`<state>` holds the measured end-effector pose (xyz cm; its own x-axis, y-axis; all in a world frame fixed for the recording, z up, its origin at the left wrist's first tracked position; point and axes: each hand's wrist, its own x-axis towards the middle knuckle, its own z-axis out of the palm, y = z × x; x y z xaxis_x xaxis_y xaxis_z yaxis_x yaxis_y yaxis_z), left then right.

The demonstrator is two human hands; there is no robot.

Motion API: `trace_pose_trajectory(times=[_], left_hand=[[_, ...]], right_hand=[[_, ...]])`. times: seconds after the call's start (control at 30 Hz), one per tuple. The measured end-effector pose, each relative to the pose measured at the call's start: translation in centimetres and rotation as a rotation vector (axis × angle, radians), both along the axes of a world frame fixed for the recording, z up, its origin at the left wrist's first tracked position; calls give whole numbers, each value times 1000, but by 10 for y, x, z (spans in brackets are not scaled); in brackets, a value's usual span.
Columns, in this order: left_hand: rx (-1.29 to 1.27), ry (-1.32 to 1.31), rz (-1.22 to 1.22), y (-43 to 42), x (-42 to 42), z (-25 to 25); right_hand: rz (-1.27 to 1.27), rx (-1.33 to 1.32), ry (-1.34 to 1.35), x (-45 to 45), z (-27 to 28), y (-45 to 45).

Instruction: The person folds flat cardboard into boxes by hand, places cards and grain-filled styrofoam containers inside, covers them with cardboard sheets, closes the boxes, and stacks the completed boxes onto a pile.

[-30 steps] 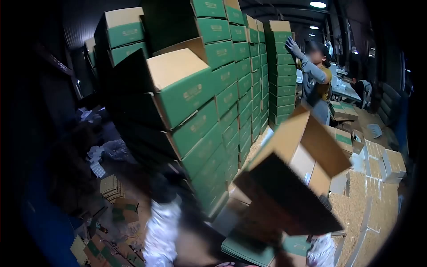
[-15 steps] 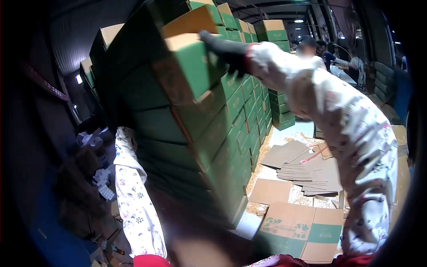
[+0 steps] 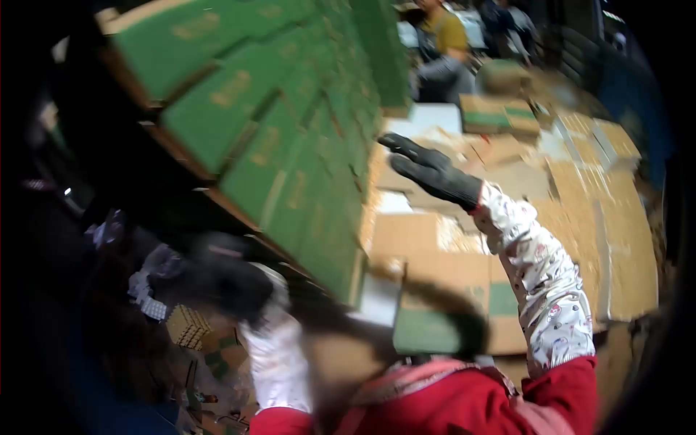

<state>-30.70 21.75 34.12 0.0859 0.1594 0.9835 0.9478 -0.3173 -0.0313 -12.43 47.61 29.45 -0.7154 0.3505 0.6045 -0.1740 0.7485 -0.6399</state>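
Observation:
My right hand, in a dark glove, is held out beside the stack of green boxes. Its fingers are stretched and nothing is in them. On the other side of the stack's near corner, low down, my left hand shows as a dark gloved blur; its fingers cannot be made out. White patterned sleeve covers are on both forearms. Below my right hand lie flat cardboard sheets and a flattened brown and green box.
Brown cartons closed with tape stand at the right. A carton with a green band lies farther back, near a person in a yellow top. Crumpled white plastic and scraps litter the floor at left.
My right hand has come off the top box and dropped to the right of the stack. My left hand, hidden before, now shows at lower left. The view has tipped downward.

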Motion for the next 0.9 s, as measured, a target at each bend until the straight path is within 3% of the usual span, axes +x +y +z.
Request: trace_pose_trajectory(times=[0.03, 0.07, 0.1, 0.13, 0.17, 0.2, 0.23, 0.27, 0.3, 0.37, 0.4, 0.47, 0.5, 0.53, 0.57, 0.63, 0.67, 0.73, 0.77, 0.8, 0.9], left_hand=[[-249, -11, -124, 9, 54, -43], [-484, -125, -189, 24, 83, -95], [-734, -313, -114, 41, 90, -170], [-864, -535, -17, 57, 86, -258], [-987, -745, 105, 65, 87, -327], [-1212, -791, 136, 63, 97, -359], [-1418, -821, 170, 68, 107, -378], [-1383, -865, 234, 66, 111, -383], [-1349, -908, 310, 67, 120, -391], [-1171, -920, 319, 70, 123, -379], [-1102, -927, 329, 72, 119, -381], [-969, -919, 354, 76, 119, -370], [-894, -1049, 304, 77, 117, -368], [-856, -1000, 287, 76, 116, -357], [-791, -948, 286, 78, 115, -337], [-524, -307, 569, 87, 148, -262], [-464, -222, 457, 80, 164, -232], [-544, -134, -109, 79, 200, -183], [-666, -34, -344, 86, 221, -170], [-720, 68, -395, 97, 236, -171], [-564, 249, -156, 103, 239, -220]], right_hand=[[-147, -74, -76, 50, -60, 14], [-407, -366, -210, 107, -117, 21], [-812, -402, -301, 168, -196, 37], [-1176, -293, -378, 226, -238, 26], [-1230, -377, -410, 276, -310, 15], [-1283, -463, -443, 325, -379, 4], [-1286, -497, -445, 338, -393, -19], [-1288, -531, -446, 350, -405, -44], [-1433, -319, -566, 335, -393, -63], [-1346, -555, -438, 315, -326, -75], [-1251, -692, -367, 323, -335, -72], [-1111, -431, -219, 345, -379, -68], [-1008, -764, -103, 365, -360, -70], [-944, -1088, 25, 384, -339, -74], [-831, -1185, 143, 387, -310, -74], [-499, -1240, 163, 368, -230, -83], [-295, -1299, 129, 350, -192, -87], [127, -1427, -58, 304, -135, -88], [29, -1450, -274, 254, -97, -92], [122, -1392, -304, 232, -93, -84], [245, -733, -482, 227, -107, -83]])
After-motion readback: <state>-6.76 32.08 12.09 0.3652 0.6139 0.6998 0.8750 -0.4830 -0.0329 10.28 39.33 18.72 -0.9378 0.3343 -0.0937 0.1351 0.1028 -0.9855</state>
